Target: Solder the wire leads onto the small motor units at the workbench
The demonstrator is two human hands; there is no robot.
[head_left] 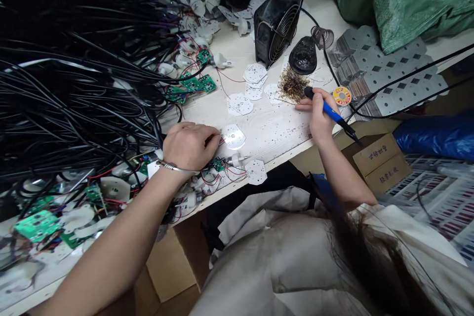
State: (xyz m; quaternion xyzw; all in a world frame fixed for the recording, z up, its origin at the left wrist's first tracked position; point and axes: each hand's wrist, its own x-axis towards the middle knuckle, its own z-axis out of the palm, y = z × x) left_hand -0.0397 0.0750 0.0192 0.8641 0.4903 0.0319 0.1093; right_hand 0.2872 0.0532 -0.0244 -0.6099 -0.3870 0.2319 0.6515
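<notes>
My right hand (321,116) is closed round a soldering iron (331,111) with a blue handle, its dark front end pointing left over the burnt solder crumbs. My left hand (190,145) is bent with fingers pinched together, and thin reddish wires (222,141) show at the fingertips. Right beside those fingertips lies a white round circuit board (234,137) on the bench. Below the left hand are a small green circuit board (217,164) with wires and another white board (256,172) at the bench edge.
Black cables (81,94) heap up on the left. Further back stand a black fan (279,27) and a dark soldering stand (302,55). A solder reel (341,96), stacked metallic plates (392,74) and a green sack (407,0) are on the right. More white boards (240,103) lie mid-bench.
</notes>
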